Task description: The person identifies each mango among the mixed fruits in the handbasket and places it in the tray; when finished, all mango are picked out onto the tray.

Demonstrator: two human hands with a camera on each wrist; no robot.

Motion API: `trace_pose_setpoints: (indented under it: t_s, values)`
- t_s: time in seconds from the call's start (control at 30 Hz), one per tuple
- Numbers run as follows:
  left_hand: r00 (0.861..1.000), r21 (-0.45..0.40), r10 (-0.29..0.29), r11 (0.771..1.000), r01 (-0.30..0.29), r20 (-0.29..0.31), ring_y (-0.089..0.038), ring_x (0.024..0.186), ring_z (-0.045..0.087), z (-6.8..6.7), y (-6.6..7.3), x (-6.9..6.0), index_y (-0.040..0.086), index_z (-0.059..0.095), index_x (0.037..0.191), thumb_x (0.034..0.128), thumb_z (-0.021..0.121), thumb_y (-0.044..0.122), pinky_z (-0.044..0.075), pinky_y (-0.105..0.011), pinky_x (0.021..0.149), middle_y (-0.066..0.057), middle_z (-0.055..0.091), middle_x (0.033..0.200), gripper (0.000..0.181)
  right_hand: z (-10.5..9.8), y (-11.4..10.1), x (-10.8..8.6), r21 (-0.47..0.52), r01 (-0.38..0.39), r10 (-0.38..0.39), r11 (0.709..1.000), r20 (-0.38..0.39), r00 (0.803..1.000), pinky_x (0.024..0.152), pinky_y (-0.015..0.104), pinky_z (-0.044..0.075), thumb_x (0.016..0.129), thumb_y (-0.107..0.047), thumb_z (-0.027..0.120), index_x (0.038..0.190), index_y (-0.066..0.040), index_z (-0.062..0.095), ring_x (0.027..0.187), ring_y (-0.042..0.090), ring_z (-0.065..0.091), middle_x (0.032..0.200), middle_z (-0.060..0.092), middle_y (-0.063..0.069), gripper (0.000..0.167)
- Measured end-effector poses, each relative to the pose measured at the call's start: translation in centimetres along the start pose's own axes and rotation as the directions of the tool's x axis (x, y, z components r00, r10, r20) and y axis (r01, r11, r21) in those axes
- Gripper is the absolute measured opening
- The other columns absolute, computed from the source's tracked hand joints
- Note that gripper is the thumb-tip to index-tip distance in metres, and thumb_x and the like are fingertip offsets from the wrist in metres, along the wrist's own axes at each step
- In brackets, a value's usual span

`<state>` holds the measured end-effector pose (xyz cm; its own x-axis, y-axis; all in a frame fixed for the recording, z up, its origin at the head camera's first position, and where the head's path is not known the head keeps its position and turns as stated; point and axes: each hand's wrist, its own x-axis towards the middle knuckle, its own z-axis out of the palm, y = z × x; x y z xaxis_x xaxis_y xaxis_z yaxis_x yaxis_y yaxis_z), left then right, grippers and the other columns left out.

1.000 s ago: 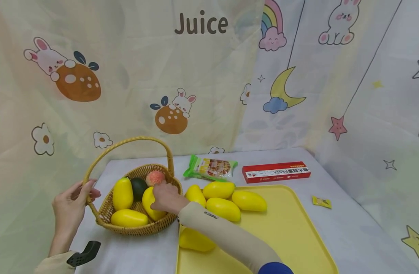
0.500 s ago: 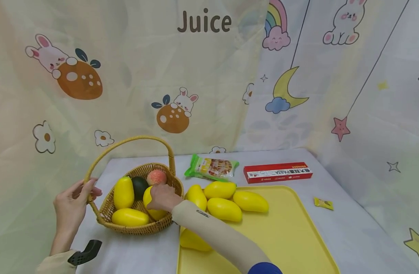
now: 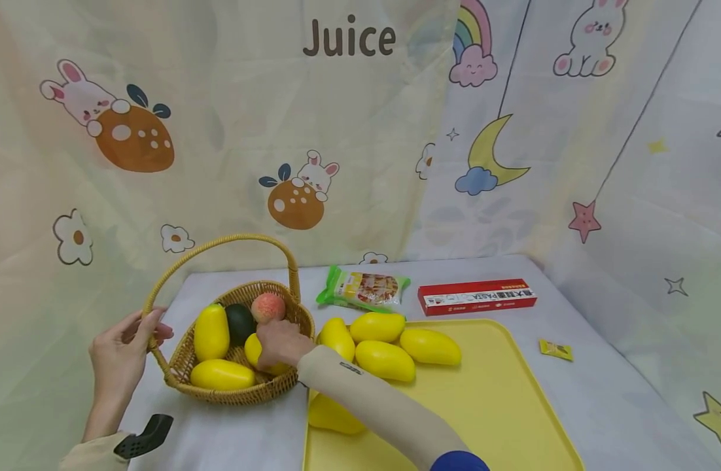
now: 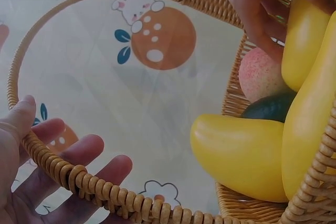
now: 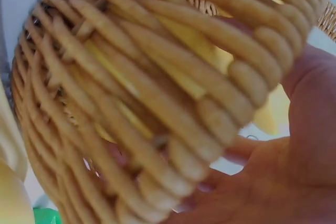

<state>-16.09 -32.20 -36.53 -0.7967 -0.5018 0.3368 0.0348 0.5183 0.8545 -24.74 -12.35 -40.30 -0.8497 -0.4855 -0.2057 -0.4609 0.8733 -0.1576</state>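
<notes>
My left hand (image 3: 118,353) holds the left side of the wicker basket (image 3: 243,396) handle, its thumb and fingers around the wrapped cane in the left wrist view. Inside the basket, my right hand (image 3: 282,341) grips a yellow mango (image 3: 252,351) by the right rim. The fingers cover much of that fruit; in the left wrist view they reach over the mango (image 4: 307,40). Two more mangoes (image 3: 211,333), a dark green avocado-like fruit (image 3: 239,324) and a peach (image 3: 269,307) lie beside it. Basket weave (image 5: 131,77) blocks most of the right wrist view.
A yellow tray (image 3: 484,405) stands right of the basket and bears several mangoes (image 3: 386,360), one partly behind the right forearm. Behind it lie a green food packet (image 3: 366,289) and a red pasta box (image 3: 477,297). A small yellow sachet (image 3: 555,349) is at the right.
My right hand has shifted slightly back from the peach, which shows more fully. The mango under that hand now shows less. My left hand stays on the handle.
</notes>
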Motion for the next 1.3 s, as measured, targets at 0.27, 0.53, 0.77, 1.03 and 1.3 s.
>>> trace_pose_setpoints:
  t_s: [0.27, 0.53, 0.77, 1.03, 1.3]
  values:
    - [1.000, -0.015, 0.002, 1.000, -0.002, 0.011, 0.000, 0.063, 0.060, 0.1, 0.0, -0.2, 0.002, 0.067, 0.116, 0.0952, 0.059, 0.030, 0.048, -0.005, 0.064, 0.017, 0.064, 0.066, 0.036, 0.6, 0.8, -0.3, 0.004, 0.032, -0.032, 0.999, 0.021, 0.999, 0.067, 0.030, 0.044, 0.075, -0.034, 0.080, 0.107, -0.020, 0.058, 0.074, 0.014, 0.050, 0.083, 0.053, -0.003, 0.041]
    - [1.000, -0.021, -0.001, 1.000, 0.001, 0.010, 0.000, 0.062, 0.060, 0.1, -0.1, -0.2, 0.002, 0.068, 0.114, 0.0948, 0.060, 0.031, 0.048, -0.005, 0.063, 0.018, 0.064, 0.066, 0.035, 0.9, 1.5, -0.6, 0.005, 0.044, -0.044, 0.999, 0.019, 0.999, 0.062, 0.026, 0.042, 0.071, -0.034, 0.083, 0.093, -0.018, 0.059, 0.070, 0.012, 0.051, 0.076, 0.054, -0.004, 0.037]
    - [0.999, -0.040, 0.000, 0.999, 0.001, 0.045, -0.001, 0.064, 0.062, 0.0, 0.0, -0.1, 0.002, 0.067, 0.115, 0.0950, 0.059, 0.030, 0.049, -0.006, 0.062, 0.017, 0.065, 0.067, 0.035, 0.2, 1.7, -0.9, 0.024, 0.052, -0.051, 0.998, -0.018, 0.999, 0.066, 0.029, 0.044, 0.068, -0.036, 0.086, 0.101, -0.021, 0.058, 0.075, 0.014, 0.051, 0.084, 0.055, -0.005, 0.046]
    - [0.997, -0.049, 0.002, 0.999, 0.002, 0.075, -0.001, 0.065, 0.062, -0.2, 0.0, 0.1, 0.003, 0.067, 0.114, 0.0956, 0.058, 0.030, 0.049, -0.006, 0.063, 0.017, 0.066, 0.068, 0.034, -2.5, 2.4, -2.6, -0.053, 0.177, -0.181, 0.983, -0.111, 0.977, 0.067, 0.026, 0.046, 0.070, -0.039, 0.084, 0.127, -0.023, 0.051, 0.078, 0.012, 0.055, 0.098, 0.059, -0.006, 0.068]
    - [0.992, -0.093, 0.004, 0.996, 0.007, 0.124, 0.002, 0.066, 0.065, -0.7, 0.0, 0.2, 0.002, 0.065, 0.118, 0.0964, 0.057, 0.029, 0.051, -0.008, 0.063, 0.022, 0.066, 0.073, 0.036, -5.3, 4.0, -5.4, -0.046, 0.257, -0.261, 0.965, -0.209, 0.942, 0.066, 0.025, 0.046, 0.073, -0.037, 0.080, 0.126, -0.022, 0.052, 0.085, 0.012, 0.056, 0.114, 0.058, -0.003, 0.062]
